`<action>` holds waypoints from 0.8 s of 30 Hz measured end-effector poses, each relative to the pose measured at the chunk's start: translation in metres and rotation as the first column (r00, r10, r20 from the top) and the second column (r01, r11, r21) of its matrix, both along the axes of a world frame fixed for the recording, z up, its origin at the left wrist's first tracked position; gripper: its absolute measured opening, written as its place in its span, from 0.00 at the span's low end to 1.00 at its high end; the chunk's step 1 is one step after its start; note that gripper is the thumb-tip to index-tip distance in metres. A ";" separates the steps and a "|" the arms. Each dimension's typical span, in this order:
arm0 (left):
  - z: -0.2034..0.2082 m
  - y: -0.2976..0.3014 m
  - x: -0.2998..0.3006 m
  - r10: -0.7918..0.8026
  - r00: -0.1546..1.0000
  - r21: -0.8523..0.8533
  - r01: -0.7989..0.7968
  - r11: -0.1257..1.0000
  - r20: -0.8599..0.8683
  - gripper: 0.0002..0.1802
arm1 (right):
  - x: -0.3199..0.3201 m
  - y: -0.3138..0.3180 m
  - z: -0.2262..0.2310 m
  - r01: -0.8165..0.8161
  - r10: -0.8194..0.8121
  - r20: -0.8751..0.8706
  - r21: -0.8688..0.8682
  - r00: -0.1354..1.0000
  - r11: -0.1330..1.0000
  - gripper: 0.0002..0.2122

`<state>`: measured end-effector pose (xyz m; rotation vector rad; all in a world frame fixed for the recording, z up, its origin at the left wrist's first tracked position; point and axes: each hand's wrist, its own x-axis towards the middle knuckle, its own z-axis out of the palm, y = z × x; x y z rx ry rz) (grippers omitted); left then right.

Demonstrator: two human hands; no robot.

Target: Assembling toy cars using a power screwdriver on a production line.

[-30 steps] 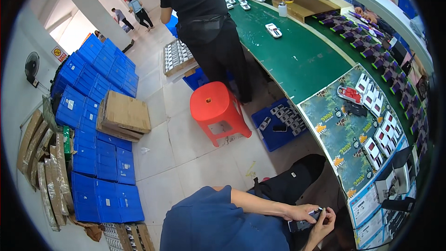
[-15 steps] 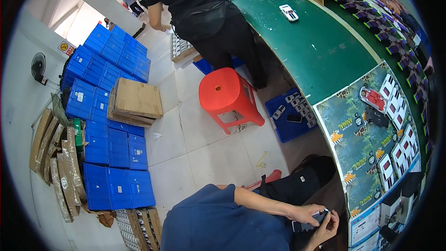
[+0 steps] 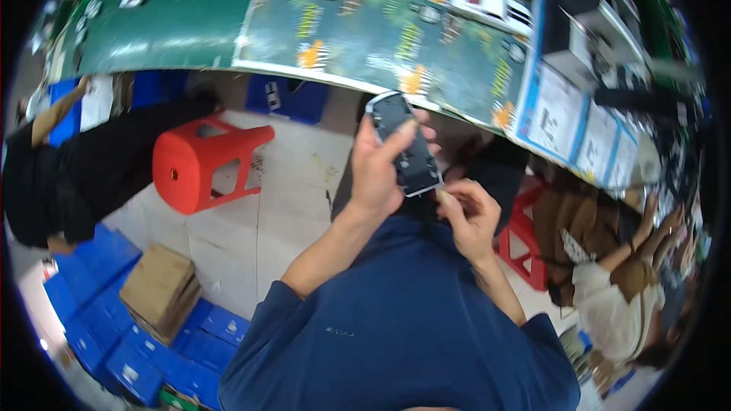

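Note:
Just off the table's edge, in front of my body, my left hand (image 3: 378,167) grips a toy car (image 3: 417,161). Its black underside faces up, with a thin white rim of the body showing around it. My left thumb lies across that underside while the fingers wrap around the far side. My right hand (image 3: 470,217) is at the car's near end, thumb and forefinger pinched together by its corner. Whatever is between those fingertips is too small to make out. White toy cars (image 3: 489,4) with red windows and black stripes lie in a row on the table.
A green worktable (image 3: 190,19) with a patterned mat (image 3: 365,38) runs across the far side. Red stools (image 3: 199,164) stand left and right. Blue crates (image 3: 137,365) and a cardboard box (image 3: 158,289) sit lower left. Co-workers are at both sides; a blue bin (image 3: 293,99) is under the table.
My view has swung to the right, so the table now spans the top and the toy car sits mid-picture. Both hands remain on or at the car, its black underside now plainly in sight.

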<state>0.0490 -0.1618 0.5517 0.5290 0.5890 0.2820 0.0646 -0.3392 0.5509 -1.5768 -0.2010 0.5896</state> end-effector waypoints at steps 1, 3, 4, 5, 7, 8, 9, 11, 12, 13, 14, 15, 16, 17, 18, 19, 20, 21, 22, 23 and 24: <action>0.004 -0.007 0.003 0.029 0.999 0.005 -0.030 1.000 0.025 0.17 | -0.002 0.000 0.004 0.038 -0.037 -0.032 0.005 0.999 0.999 0.05; 0.002 -0.016 0.005 -0.046 0.999 0.015 0.046 0.999 0.002 0.17 | -0.004 -0.003 0.003 0.086 -0.084 -0.065 0.039 0.994 0.996 0.05; 0.001 -0.019 0.007 -0.080 0.997 0.020 0.080 0.997 -0.003 0.18 | -0.003 -0.002 0.007 0.101 -0.098 -0.061 0.046 0.993 0.994 0.05; 0.000 -0.027 0.006 -0.069 0.998 0.035 0.069 0.997 0.000 0.17 | -0.004 -0.007 0.008 0.097 -0.094 -0.068 0.055 0.993 0.994 0.05; 0.002 -0.038 0.009 -0.023 1.000 0.073 0.024 0.997 -0.020 0.16 | -0.006 -0.011 0.009 0.108 -0.101 -0.092 0.078 0.991 0.991 0.05; 0.001 -0.042 0.008 -0.032 0.999 0.076 0.033 0.997 -0.019 0.16 | -0.007 -0.014 0.010 0.117 -0.110 -0.090 0.081 0.990 0.990 0.05; -0.002 -0.044 0.007 -0.034 0.999 0.091 0.036 0.995 -0.024 0.16 | -0.007 -0.016 0.013 0.118 -0.105 -0.186 0.062 0.977 0.991 0.06; -0.006 -0.049 0.006 -0.030 0.999 0.134 0.033 0.990 -0.021 0.17 | -0.007 -0.016 0.017 0.137 -0.113 -0.327 0.051 0.938 0.989 0.08; -0.005 -0.052 0.006 -0.041 0.999 0.135 0.043 0.990 -0.020 0.17 | -0.008 -0.017 0.015 0.148 -0.123 -0.326 0.052 0.937 0.988 0.08; -0.004 -0.055 0.005 -0.037 0.999 0.162 0.040 0.986 -0.018 0.17 | -0.009 -0.019 0.012 0.135 -0.106 -0.333 0.065 0.937 0.989 0.09; -0.003 -0.057 0.005 -0.033 0.999 0.190 0.036 0.981 -0.016 0.17 | -0.010 -0.019 0.009 0.123 -0.089 -0.341 0.079 0.936 0.989 0.09; -0.003 -0.057 0.006 -0.044 0.999 0.192 0.046 0.980 -0.016 0.17 | -0.009 -0.019 0.006 0.109 -0.079 -0.341 0.070 0.937 0.992 0.11; -0.002 -0.056 0.006 -0.061 0.998 0.165 0.061 0.984 -0.007 0.17 | -0.009 -0.020 0.004 0.119 -0.088 -0.341 0.071 0.936 0.990 0.11; -0.001 -0.055 0.007 -0.076 0.997 0.140 0.075 0.987 0.001 0.17 | -0.009 -0.019 0.002 0.111 -0.069 -0.367 0.094 0.928 0.989 0.11; -0.001 -0.053 0.007 -0.086 0.996 0.143 0.085 0.986 0.002 0.17 | -0.008 -0.019 0.002 0.104 -0.050 -0.391 0.118 0.919 0.988 0.12; -0.002 -0.051 0.007 -0.120 0.993 0.116 0.119 0.986 -0.002 0.17 | -0.008 -0.018 0.002 0.099 -0.046 -0.391 0.116 0.919 0.988 0.12; -0.004 -0.050 0.006 -0.151 0.989 0.089 0.151 0.985 -0.006 0.17 | -0.008 -0.018 0.002 0.105 -0.051 -0.391 0.117 0.919 0.988 0.12; -0.005 -0.050 0.006 -0.157 0.988 0.090 0.157 0.984 -0.007 0.17 | -0.008 -0.019 0.001 0.096 -0.045 -0.386 0.114 0.921 0.989 0.12; -0.006 -0.050 0.006 -0.163 0.987 0.061 0.163 0.985 -0.002 0.17 | -0.008 -0.019 0.001 0.087 -0.038 -0.380 0.111 0.924 0.990 0.13; -0.007 -0.051 0.006 -0.167 0.986 0.032 0.167 0.985 0.001 0.17 | -0.007 -0.019 0.002 0.090 -0.041 -0.382 0.112 0.923 0.990 0.13; -0.006 -0.052 0.006 -0.171 0.985 0.033 0.171 0.985 -0.001 0.17 | -0.006 -0.018 0.004 0.076 -0.038 -0.374 0.086 0.926 0.993 0.12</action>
